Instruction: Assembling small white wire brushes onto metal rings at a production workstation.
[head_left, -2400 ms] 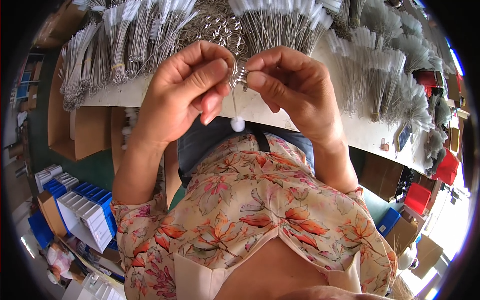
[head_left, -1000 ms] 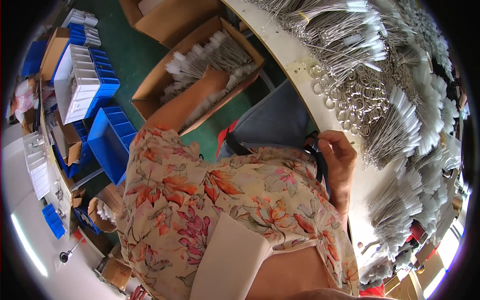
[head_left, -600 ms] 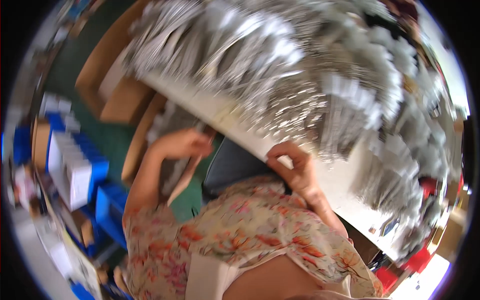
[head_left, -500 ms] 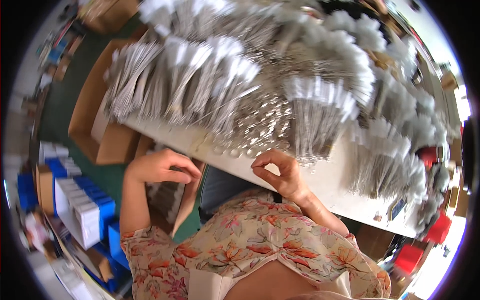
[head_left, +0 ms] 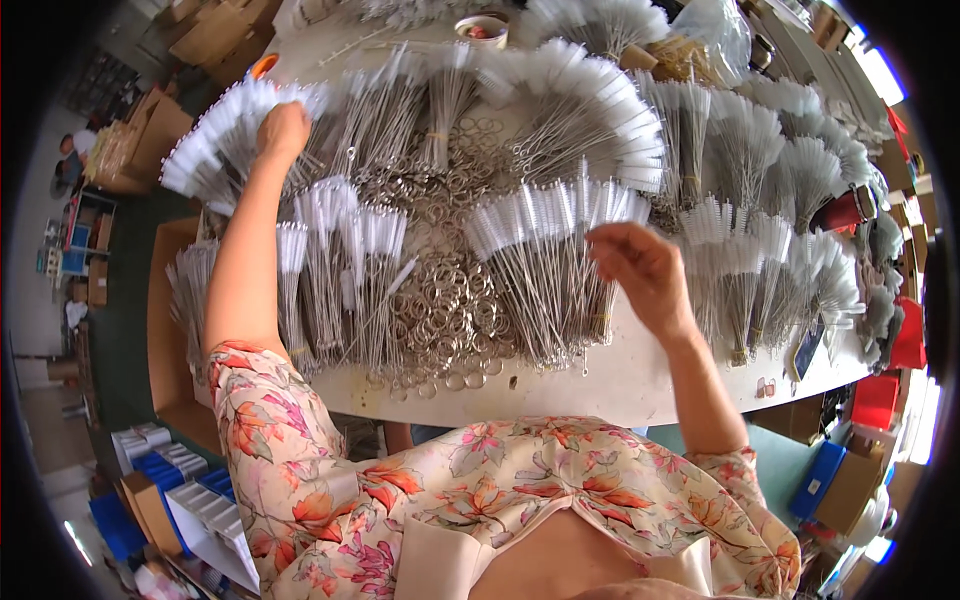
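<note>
My left hand [head_left: 284, 130] is stretched to the far left, curled closed over a fan of white-bristled wire brushes [head_left: 222, 135]. Its fingertips are hidden, so what it grips cannot be made out. My right hand [head_left: 650, 280] is at the right side of a nearer pile of brushes [head_left: 530, 225], its fingers bent together. They meet a brush [head_left: 584, 180] that stands higher than its neighbours. Between the brush piles lies a heap of silver metal rings [head_left: 450, 305], with a few loose ones near the table's front edge.
More brush bundles [head_left: 750, 270] cover the right of the white table [head_left: 640, 375]. At the back stand a round tub [head_left: 482, 30] and a clear plastic bag [head_left: 710, 40]. An open cardboard box [head_left: 170, 330] is beside the table's left end, with blue-and-white boxes [head_left: 215, 510] below.
My left hand has gone from beside the table's front edge to the far-left brushes. My right hand has moved from the front edge to the nearer brush pile. The view has shifted too.
</note>
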Tool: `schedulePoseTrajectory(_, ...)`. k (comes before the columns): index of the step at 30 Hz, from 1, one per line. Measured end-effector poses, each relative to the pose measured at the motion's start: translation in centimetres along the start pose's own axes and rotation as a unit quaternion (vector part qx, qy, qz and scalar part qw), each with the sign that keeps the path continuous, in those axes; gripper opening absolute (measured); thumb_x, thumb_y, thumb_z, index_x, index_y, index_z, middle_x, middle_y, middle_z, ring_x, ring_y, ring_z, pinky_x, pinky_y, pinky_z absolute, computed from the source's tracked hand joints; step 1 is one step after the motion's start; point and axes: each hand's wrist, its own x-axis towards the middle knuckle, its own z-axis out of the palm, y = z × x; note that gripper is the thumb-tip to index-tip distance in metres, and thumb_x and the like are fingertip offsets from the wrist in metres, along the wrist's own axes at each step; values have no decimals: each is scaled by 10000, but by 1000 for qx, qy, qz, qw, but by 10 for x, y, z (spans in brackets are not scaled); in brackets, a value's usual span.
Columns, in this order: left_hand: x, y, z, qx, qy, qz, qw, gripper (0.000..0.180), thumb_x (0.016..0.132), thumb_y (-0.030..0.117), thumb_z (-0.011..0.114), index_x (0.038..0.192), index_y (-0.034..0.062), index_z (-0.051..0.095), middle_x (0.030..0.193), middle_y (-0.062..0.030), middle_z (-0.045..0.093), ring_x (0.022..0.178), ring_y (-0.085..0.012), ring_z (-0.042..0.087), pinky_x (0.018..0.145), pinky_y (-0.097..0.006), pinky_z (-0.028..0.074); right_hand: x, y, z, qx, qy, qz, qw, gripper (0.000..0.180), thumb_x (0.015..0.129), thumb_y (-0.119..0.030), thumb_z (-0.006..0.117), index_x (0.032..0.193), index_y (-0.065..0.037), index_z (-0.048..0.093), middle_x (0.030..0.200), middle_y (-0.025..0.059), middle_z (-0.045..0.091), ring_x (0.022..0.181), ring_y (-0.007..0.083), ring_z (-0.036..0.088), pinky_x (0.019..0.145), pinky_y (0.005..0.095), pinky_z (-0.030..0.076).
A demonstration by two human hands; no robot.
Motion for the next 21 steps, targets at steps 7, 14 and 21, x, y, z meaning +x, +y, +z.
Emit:
schedulePoseTrajectory(7, -17, 7, -3, 153, 54, -119, 979, 206, 762, 227, 617, 853, 43, 633, 914, -181, 637, 893, -347, 608, 760, -427, 481, 120, -16, -14, -280, 10, -155, 947, 172, 821, -87, 589, 976, -19, 621, 802, 78, 639, 678, 144, 602, 626, 264, 484)
schedulePoseTrajectory(14, -21, -9, -11, 135, 23, -146, 980, 238, 736, 268, 613, 823, 53, 668, 859, -181, 646, 840, -343, 619, 761, -418, 482, 227, 38, 22, -572, -34, -139, 807, 191, 780, -239, 536, 820, -80, 634, 859, 123, 640, 775, 310, 621, 686, 417, 492)
schedulePoseTrajectory(21, -25, -1, -13, 161, -65, -186, 967, 268, 748, 251, 597, 913, 49, 658, 950, -193, 632, 910, -348, 604, 802, -412, 476, 227, 30, 31, -504, 17, -76, 860, 172, 776, -236, 569, 871, -122, 657, 854, 80, 654, 748, 252, 636, 675, 355, 501)
